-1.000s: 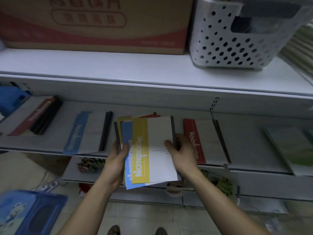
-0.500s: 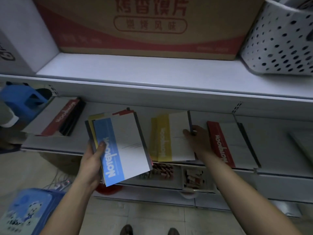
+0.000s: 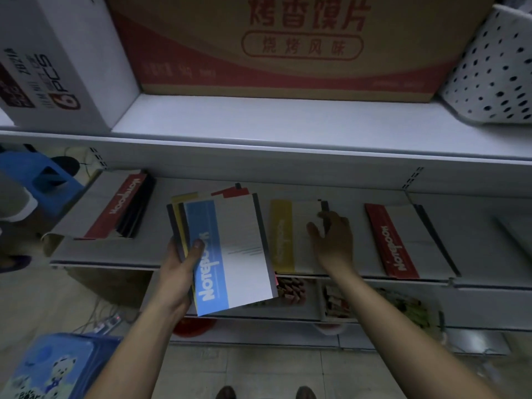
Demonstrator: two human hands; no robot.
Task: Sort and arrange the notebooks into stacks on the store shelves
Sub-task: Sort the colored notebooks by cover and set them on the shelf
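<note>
My left hand (image 3: 184, 262) grips a stack of notebooks (image 3: 230, 249) in front of the middle shelf (image 3: 112, 259), thumb across the blue-striped top cover; yellow and red covers peek out behind it. A yellow-striped notebook (image 3: 283, 234) lies flat on the shelf just to the right. My right hand (image 3: 334, 240) rests on that notebook's right side, fingers reaching its dark spine. Two red-striped notebooks lie on the same shelf: one at the right (image 3: 403, 240), and one on a stack at the left (image 3: 121, 205).
The upper shelf (image 3: 288, 122) carries a large cardboard box (image 3: 288, 44), a white box (image 3: 51, 59) at left and a perforated white basket (image 3: 495, 76) at right. Lower shelves hold packaged goods (image 3: 290, 289). A blue carton (image 3: 57, 367) sits on the floor at lower left.
The yellow notebook left the stack and now lies on the shelf under my right hand. My left hand drew the remaining stack leftward; the view shifted left.
</note>
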